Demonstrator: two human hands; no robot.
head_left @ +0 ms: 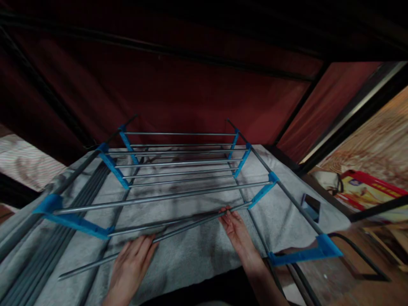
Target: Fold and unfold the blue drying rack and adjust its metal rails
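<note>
Near centre, the left hand (131, 265) grips and right hand (235, 227) pinches one grey tube (191, 225); seven blue brackets (76, 224) show; right, one box (372, 187) has blurred print.

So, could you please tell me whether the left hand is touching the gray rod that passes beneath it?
Touching. The head view shows the left hand curled over the gray rod, which emerges on both sides of it.

Rods (188, 227) smooth metal w/ slight sheen; brackets (78, 224) matt plas.; sheet (191, 257) rough-nap cloth, v. matt; phone (311, 208) smooth, glossy; drape (191, 93) matt fabric.
</note>
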